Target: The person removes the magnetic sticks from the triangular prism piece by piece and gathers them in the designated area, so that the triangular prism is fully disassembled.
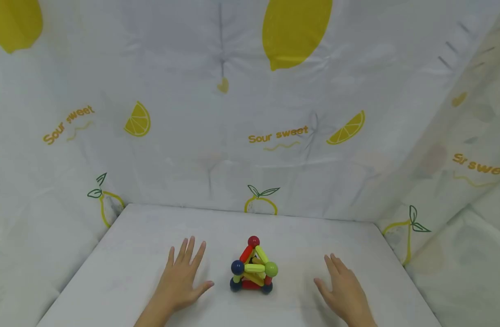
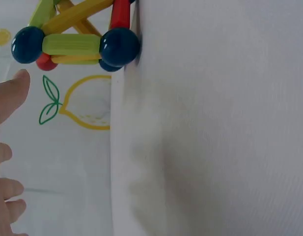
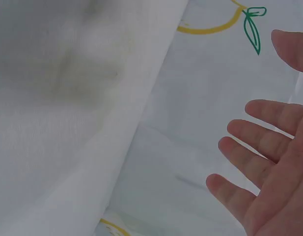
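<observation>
Draped all round with a white lemon-print sheet [image 1: 172,154], and spread below with a plain white tabletop [image 1: 299,247]. Set down on that top, at six o'clock in the head view and between both hands: a ball-and-stick toy [image 1: 254,268]. Crowned at its twelve with a red ball [image 1: 253,241], marked at nine with a dark blue ball [image 1: 237,267] and at three with a lime-green ball [image 1: 271,269], footed at eight and five with further dark blue balls. Joined up by rods [image 1: 251,285] in red, yellow and yellow-green. Shown again in the left wrist view, between ten and eleven o'clock.

Placed near nine o'clock from the toy, slightly below level: the left hand [image 1: 179,281], spread wide with straight fingers, gripping nothing. Pointing toward the toy with its thumb [image 2: 11,96], near but apart.

Placed between three and four o'clock from the toy, farther off: the right hand [image 1: 343,290]. Extended with fingers [image 3: 259,140] straight and thumb well parted from them, likewise gripping nothing.

Printed farther out on the sheet: at twelve, a leafy lemon outline [image 1: 261,205]; just past twelve, orange "Sour sweet" lettering [image 1: 278,134]; toward one, a lemon slice [image 1: 347,129]; highest, near twelve, a large yellow lemon [image 1: 296,34].
</observation>
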Tool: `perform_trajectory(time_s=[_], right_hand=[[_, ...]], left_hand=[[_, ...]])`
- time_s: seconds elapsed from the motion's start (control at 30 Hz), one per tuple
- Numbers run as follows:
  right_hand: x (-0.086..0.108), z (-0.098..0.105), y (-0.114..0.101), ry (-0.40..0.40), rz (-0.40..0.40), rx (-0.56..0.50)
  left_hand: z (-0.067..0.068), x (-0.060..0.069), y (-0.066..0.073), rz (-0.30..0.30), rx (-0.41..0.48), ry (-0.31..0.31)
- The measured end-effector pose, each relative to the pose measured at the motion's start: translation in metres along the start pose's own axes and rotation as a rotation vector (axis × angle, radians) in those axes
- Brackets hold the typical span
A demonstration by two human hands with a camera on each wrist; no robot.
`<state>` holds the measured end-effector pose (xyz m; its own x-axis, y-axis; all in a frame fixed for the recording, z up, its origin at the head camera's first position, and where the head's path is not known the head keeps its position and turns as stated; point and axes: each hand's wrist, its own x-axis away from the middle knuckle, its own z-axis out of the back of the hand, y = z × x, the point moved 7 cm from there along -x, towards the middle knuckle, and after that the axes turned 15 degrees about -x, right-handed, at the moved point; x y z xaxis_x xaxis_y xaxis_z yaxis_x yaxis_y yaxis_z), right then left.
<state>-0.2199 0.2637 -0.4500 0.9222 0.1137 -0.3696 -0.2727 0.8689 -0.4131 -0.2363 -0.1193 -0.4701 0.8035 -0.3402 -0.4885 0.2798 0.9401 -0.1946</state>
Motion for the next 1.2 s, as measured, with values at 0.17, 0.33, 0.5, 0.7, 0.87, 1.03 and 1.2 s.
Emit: perform_trajectory(time_s=[0.17, 0.33, 0.5, 0.7, 0.87, 1.03, 1.2], right_hand=[[0.004, -0.011, -0.015, -0.003, -0.037, -0.13], [0.004, -0.03, -0.03, -0.039, -0.118, -0.316], [0.001, -0.046, -0.049, -0.001, -0.109, -0.551], [-0.005, -0.062, -0.071, 0.059, -0.052, -0.753], [-0.007, -0.072, -0.077, 0.124, -0.083, -0.874], [-0.01, -0.076, -0.078, 0.168, -0.136, -0.943], [-0.012, -0.082, -0.074, 0.177, -0.186, -1.003]], left_hand=[[0.003, -0.003, 0.02, -0.052, 0.113, 0.092], [0.001, -0.007, 0.041, -0.034, 0.383, 0.084], [-0.006, -0.016, 0.063, -0.022, 0.712, 0.026], [-0.011, -0.025, 0.078, -0.016, 0.94, 0.156], [-0.014, -0.025, 0.081, 0.032, 1.067, 0.216], [-0.016, -0.025, 0.082, 0.09, 1.095, 0.206], [-0.018, -0.024, 0.082, 0.131, 1.123, 0.173]])
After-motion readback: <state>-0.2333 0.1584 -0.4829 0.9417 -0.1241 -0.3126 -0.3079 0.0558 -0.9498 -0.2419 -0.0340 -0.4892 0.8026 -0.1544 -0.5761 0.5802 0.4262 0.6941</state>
